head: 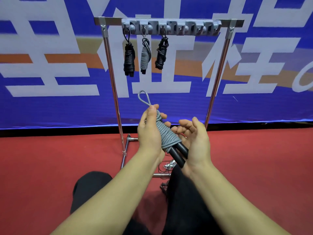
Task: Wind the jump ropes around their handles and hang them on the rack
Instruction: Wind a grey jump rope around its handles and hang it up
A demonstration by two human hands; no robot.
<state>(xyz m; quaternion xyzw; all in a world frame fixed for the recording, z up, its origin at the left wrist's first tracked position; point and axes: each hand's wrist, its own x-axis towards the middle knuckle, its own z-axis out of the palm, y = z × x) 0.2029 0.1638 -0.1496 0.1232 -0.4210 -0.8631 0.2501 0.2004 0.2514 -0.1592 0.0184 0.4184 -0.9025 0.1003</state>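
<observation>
A grey jump rope (166, 133) is wound tightly around its two black handles (179, 154), with a small loop (144, 98) sticking up at the top. My left hand (149, 131) grips the upper part of the bundle, thumb pinching the base of the loop. My right hand (194, 139) cups the lower end from the right, fingers spread, the handles resting against its palm. Ahead stands the metal rack (171, 27) with a grey hook strip. Three wound ropes hang from its left hooks: a black one (129, 59), a grey one (145, 56), another black one (161, 54).
The rack's chrome legs (116, 102) stand on red floor, its base bars near my knees. The hooks on the strip's right half (201, 28) are free. Loose rope or cord (166, 167) lies on the floor under my hands. A blue banner (50, 65) fills the background.
</observation>
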